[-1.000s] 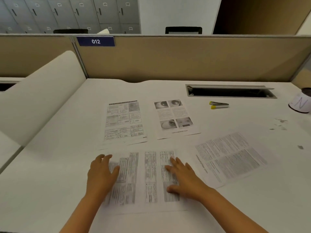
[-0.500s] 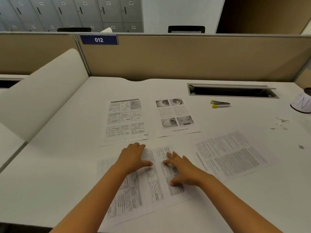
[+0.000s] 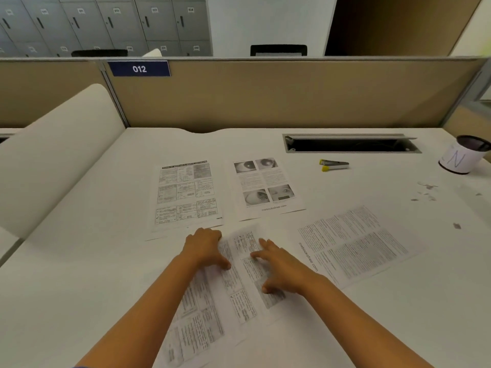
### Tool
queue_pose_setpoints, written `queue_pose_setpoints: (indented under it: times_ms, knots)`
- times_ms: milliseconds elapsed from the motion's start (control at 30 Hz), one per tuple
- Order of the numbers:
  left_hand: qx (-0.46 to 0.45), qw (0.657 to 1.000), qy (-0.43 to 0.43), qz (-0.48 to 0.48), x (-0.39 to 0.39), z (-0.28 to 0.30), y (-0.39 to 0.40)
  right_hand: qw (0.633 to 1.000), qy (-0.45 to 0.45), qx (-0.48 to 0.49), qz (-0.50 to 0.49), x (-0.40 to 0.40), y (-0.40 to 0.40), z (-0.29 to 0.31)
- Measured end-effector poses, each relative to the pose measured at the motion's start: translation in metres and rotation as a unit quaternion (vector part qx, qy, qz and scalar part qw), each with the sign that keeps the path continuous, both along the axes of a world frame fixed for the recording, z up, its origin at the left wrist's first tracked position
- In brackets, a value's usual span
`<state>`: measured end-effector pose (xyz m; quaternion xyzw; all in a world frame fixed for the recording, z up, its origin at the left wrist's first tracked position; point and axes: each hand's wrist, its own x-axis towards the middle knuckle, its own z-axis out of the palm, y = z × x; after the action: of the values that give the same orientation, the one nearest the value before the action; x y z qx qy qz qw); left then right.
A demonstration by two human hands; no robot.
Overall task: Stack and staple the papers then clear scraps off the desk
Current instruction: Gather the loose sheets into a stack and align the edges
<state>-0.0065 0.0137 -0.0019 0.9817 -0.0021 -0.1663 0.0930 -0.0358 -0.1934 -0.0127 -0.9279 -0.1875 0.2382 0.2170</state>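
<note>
I read this as early stacking — nothing stapled yet. Left hand and right hand press flat, fingers spread, on the near sheet, which lies skewed. Three other sheets lie apart: table page, eye-photo page, text page. Stapler untouched at back. Scraps on the desk at right — clearing left.

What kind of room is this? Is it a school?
More likely an office. The white desk sits behind a tan cubicle divider with a number sign reading 012, and rows of grey lockers stand behind it.
</note>
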Motion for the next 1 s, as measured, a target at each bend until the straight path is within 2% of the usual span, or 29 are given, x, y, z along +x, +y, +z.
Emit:
queue_pose_setpoints:
  times_ms: [67,200,300,433,533,633,700,767,833,900,1000]
  knots:
    - [-0.019,1.0,-0.016,0.007,0.0,0.002,0.001,0.999,0.001,0.026,-0.038,-0.002,-0.004,0.001]
    - [-0.116,0.989,-0.068,0.052,0.0,0.014,0.006,0.994,-0.054,0.046,-0.086,-0.005,-0.011,-0.001]
    - [-0.145,0.976,-0.152,0.055,0.001,0.034,0.011,0.978,-0.052,0.136,-0.149,-0.005,-0.017,-0.001]
    - [-0.22,0.936,-0.262,0.081,0.002,0.065,0.014,0.905,-0.045,0.3,-0.299,0.002,-0.024,0.009]
    - [-0.357,0.873,-0.304,0.134,0.003,0.084,0.012,0.853,0.035,0.377,-0.358,0.007,-0.023,0.018]
    - [-0.492,0.797,-0.295,0.188,0.003,0.087,0.006,0.829,0.126,0.427,-0.338,0.006,-0.017,0.025]
    - [-0.559,0.748,-0.275,0.227,0.003,0.083,0.003,0.84,0.11,0.428,-0.315,0.006,-0.014,0.028]
    - [-0.61,0.714,-0.222,0.262,0.005,0.073,0.004,0.841,0.081,0.419,-0.334,0.006,-0.014,0.033]
    - [-0.64,0.706,-0.138,0.27,0.006,0.058,0.009,0.842,0.065,0.402,-0.353,0.009,-0.019,0.033]
    - [-0.648,0.714,-0.052,0.261,0.004,0.039,0.01,0.848,0.059,0.39,-0.355,0.011,-0.025,0.031]
    - [-0.645,0.714,0.0,0.272,0.002,0.01,0.001,0.865,0.055,0.352,-0.353,0.014,-0.036,0.026]
